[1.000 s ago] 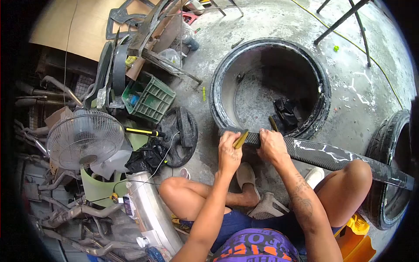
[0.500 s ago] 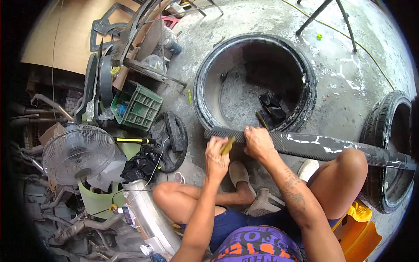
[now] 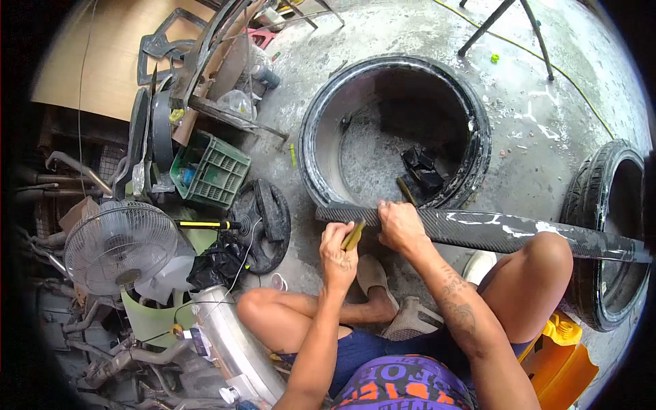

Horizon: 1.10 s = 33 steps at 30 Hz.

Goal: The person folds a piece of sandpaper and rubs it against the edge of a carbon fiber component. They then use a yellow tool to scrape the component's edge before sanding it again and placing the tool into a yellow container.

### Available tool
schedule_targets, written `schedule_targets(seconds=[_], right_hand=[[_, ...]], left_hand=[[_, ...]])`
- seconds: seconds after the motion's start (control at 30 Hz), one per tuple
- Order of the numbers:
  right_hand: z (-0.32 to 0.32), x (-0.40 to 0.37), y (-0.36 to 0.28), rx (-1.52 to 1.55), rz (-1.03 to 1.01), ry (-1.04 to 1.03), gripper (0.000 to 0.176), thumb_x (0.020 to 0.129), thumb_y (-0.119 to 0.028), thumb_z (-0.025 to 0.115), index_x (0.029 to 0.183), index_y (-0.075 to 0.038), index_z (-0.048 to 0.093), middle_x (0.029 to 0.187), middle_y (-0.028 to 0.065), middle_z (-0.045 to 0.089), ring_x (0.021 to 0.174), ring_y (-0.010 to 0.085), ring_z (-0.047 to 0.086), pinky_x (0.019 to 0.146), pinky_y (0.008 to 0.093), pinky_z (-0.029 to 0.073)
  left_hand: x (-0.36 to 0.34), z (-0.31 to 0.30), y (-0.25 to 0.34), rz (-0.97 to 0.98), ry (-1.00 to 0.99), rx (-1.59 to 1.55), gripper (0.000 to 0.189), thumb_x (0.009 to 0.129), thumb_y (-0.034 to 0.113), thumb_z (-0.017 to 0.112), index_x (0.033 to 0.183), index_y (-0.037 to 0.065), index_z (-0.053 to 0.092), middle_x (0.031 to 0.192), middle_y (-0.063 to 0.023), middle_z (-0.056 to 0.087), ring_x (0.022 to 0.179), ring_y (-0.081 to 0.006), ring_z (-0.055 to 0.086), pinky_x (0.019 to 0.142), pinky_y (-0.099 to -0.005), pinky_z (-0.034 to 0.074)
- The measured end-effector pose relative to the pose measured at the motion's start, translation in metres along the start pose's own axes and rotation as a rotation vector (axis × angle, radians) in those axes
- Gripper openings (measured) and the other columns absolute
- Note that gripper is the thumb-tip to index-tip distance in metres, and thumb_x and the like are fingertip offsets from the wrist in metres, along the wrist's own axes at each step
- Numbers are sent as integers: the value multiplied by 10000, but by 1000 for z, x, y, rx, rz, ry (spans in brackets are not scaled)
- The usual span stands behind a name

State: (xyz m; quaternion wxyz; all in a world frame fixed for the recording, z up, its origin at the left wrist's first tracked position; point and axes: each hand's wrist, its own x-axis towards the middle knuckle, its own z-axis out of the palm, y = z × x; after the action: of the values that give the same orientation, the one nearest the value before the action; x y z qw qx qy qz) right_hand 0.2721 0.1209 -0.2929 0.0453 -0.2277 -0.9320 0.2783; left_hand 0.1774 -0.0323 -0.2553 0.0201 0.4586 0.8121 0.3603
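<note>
The left hand (image 3: 337, 247) grasped a yellowish piece (image 3: 352, 237). The right hand (image 3: 401, 225) was clenched over the dark woven-patterned panel (image 3: 471, 231).

**Grey concrete floor (image 3: 526, 181), brightest at upper right**

White smears and scuffs mark the concrete. At least 2 dark metal legs (image 3: 488, 29) stand at the top right. A tan panel (image 3: 75, 75) fills the upper left corner. Below it, 1 wire-caged fan (image 3: 113, 246) stands among metal pipes (image 3: 130, 352), with 1 green plastic crate (image 3: 217, 176) nearby. The left edge is dim and cluttered.
</note>
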Motion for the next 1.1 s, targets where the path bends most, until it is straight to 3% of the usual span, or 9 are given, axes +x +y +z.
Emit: schedule_targets(seconds=[0.17,0.3,0.37,0.5,0.53,0.77,0.8,0.97,1.1], right_hand=[[-6,2,1,26,30,-24,530,652,-223,855,1058,22,619,938,186,707,887,348,706,796,427,571],[7,-1,3,13,-2,-38,557,644,-226,863,1076,31,621,947,181,705,888,351,702,804,431,565],[6,-4,1,9,-27,95,464,670,-198,815,1041,14,632,917,183,706,848,345,715,760,443,574],[-3,-2,2,29,-18,18,492,667,-205,825,1054,27,627,918,186,704,858,354,708,769,435,571],[-6,1,-1,18,30,-29,578,658,-213,836,1125,54,621,946,190,707,895,355,707,805,437,572],[-1,0,1,24,8,8,488,667,-187,812,1052,48,627,913,195,712,876,354,714,791,429,577],[-2,0,0,37,20,11,464,667,-190,808,1029,37,627,896,189,713,867,355,715,790,431,576],[1,-2,2,-15,-8,8,467,668,-209,815,1019,32,625,911,194,712,869,350,715,790,424,576],[5,-1,-3,-1,13,11,413,678,-183,796,1007,10,638,890,183,710,840,341,718,762,434,579]], left_hand=[[19,6,-2,80,52,47,181,844,-35,720,1021,-38,688,956,-168,640,855,-299,676,759,-355,533],[9,2,1,-24,11,33,150,863,26,728,985,-47,678,936,-170,637,830,-336,655,755,-381,506],[27,7,-6,20,54,52,162,861,53,745,976,-43,683,932,-166,640,841,-322,663,763,-378,508],[14,-17,-6,-220,99,-38,213,889,138,747,975,-43,673,930,-174,642,845,-312,652,779,-386,505],[6,-22,0,-281,115,-18,238,906,182,741,962,-38,671,951,-168,647,836,-310,647,794,-387,505],[27,3,-1,59,29,98,184,850,-56,654,1034,-57,644,934,-168,606,881,-306,644,792,-366,519],[27,5,-2,-10,-2,36,269,816,-34,617,1082,-37,655,964,-177,592,934,-387,594,860,-430,483],[2,0,-8,-85,-30,-44,248,827,-30,623,1071,-48,662,972,-174,608,925,-386,606,837,-437,492],[25,2,-3,4,-27,34,223,827,-35,647,1048,-37,680,994,-188,626,922,-369,627,827,-432,503]])
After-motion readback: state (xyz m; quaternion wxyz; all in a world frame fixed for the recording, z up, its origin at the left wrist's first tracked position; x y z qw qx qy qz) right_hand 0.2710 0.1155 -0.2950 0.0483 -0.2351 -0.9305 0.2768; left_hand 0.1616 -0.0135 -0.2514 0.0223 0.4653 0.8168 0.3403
